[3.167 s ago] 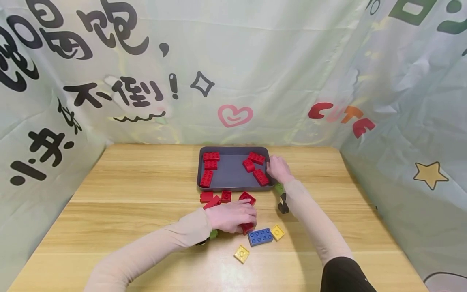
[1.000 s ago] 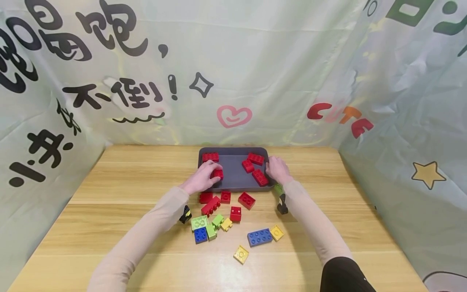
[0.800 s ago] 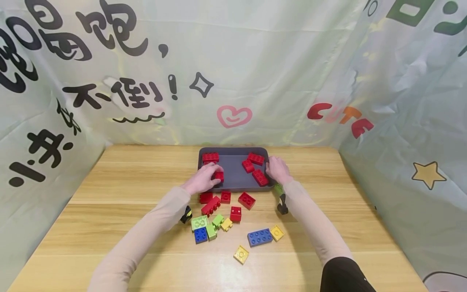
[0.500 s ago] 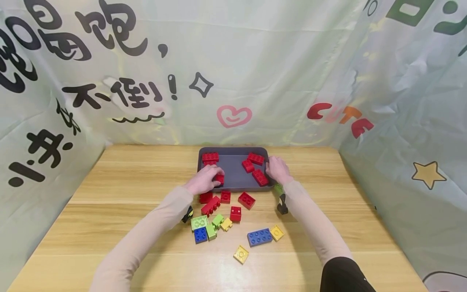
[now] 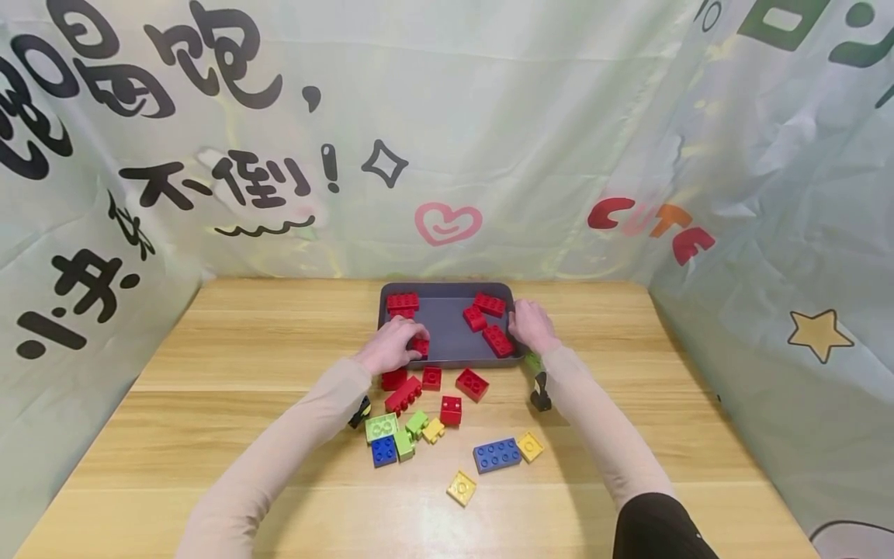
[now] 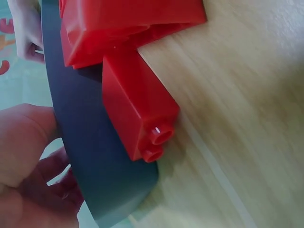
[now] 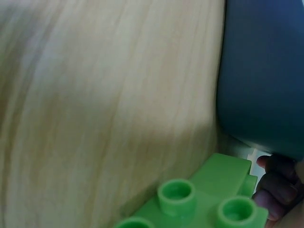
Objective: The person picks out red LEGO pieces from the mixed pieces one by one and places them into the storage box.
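Tray [image 5: 447,326]: is lying flat near the far edge of the table [image 5: 293,326]; its middle is serving here as the centre of the clock.
Left hand [image 5: 391,346]: is arching over the tray's wall at about eight o'clock, thumb and fingers clamping together on one brick.
Held red brick [image 5: 421,347]: is sitting inside the wall at eight o'clock; the pinch from above is probably keeping it under control, though whether the tray floor is bearing it I cannot tell.
Right hand [image 5: 534,326]: is gripping the rim at three o'clock, fingers curling in at the outer side, probably steadying the tray.
Red bricks in the tray [image 5: 498,340]: besides the held one, five are showing, two lying at ten o'clock and three between two and four; the left hand may be hiding more.
Loose red bricks [image 5: 451,410]: five are lying between five and eight o'clock, the nearest group to the tray, perhaps for a short reach.
Green bricks [image 5: 382,427]: four are showing, three clustering at seven, one lying by the right wrist at four.
Blue bricks [image 5: 497,456]: two are lying, at seven and five.
Yellow bricks [image 5: 461,488]: three are lying, two near six, one at five.
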Demonstrator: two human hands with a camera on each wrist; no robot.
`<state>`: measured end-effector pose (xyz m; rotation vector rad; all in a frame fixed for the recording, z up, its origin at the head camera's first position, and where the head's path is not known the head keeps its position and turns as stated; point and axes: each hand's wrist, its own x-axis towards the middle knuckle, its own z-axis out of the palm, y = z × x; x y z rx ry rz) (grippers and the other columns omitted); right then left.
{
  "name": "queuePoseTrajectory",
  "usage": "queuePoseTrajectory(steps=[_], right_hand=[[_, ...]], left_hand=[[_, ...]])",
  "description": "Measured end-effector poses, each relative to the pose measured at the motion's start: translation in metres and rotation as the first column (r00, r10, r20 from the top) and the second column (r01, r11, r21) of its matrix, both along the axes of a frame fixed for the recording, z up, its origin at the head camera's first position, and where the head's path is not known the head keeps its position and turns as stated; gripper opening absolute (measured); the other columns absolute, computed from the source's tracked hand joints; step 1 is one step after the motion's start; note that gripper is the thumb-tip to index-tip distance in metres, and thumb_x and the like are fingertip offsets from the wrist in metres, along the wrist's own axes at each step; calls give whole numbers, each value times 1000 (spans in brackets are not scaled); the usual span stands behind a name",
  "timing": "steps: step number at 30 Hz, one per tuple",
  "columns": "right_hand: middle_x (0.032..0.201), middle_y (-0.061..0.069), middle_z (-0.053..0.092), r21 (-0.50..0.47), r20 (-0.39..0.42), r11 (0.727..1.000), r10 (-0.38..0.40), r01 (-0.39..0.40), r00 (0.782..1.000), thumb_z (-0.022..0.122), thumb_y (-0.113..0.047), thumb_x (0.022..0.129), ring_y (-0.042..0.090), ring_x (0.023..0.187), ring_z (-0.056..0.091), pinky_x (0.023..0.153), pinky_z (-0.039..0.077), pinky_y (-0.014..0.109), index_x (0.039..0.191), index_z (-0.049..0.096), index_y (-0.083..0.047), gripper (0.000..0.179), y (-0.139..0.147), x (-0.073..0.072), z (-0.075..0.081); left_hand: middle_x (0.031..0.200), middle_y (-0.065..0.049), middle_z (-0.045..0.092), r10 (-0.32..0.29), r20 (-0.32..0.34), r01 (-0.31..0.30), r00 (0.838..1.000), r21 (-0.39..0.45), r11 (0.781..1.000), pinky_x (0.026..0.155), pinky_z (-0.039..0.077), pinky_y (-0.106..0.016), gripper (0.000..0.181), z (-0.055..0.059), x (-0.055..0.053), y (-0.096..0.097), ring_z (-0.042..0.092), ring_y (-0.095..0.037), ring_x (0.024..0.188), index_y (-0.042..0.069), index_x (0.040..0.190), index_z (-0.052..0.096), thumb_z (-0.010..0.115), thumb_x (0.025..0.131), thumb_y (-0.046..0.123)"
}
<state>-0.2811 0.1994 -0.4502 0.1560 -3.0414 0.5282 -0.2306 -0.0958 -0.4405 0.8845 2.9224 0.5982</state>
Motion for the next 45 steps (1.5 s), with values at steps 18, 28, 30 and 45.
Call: queuePoseTrajectory(steps=[18, 28, 30, 45], right_hand=[[96, 27, 71, -8, 1, 1000, 9, -9, 1000, 51, -12, 97, 45, 95, 69, 81, 57, 54, 92, 66, 5, 23, 1, -3, -3], [94, 27, 71, -9, -7, 1000, 3, -3, 1000, 52, -12, 97, 44, 93, 69, 79, 57, 54, 90, 65, 4, 22, 1, -3, -4], [95, 27, 71, -4, -1, 1000, 3, -3, 1000, 52, -12, 97, 44, 93, 69, 80, 57, 54, 91, 65, 4, 22, 1, -3, -4], [90, 25, 70, -44, 0, 998, 47, -47, 999, 50, -15, 101, 43, 92, 69, 79, 55, 52, 95, 67, 4, 26, 4, -2, -2]], left_hand=[[165, -32, 3, 249, 212, -306, 945, 303, 903, 125, 12, -63, 74, -23, -14, -38, 5, -51, 154, -7, 159, 5, 41, 107, 31], [165, -32, 16, 266, 327, -363, 907, 286, 887, 128, 14, -53, 63, -28, -21, -55, 16, -45, 155, -10, 157, 13, 23, 111, 32], [163, -31, 22, 264, 332, -360, 906, 273, 892, 128, 17, -53, 61, -28, -21, -56, 20, -45, 154, -10, 156, 18, 22, 111, 32], [166, -28, 16, 274, 360, -355, 892, 179, 918, 129, 12, -52, 64, -25, -18, -57, 12, -43, 156, -7, 158, 16, 16, 110, 36]])
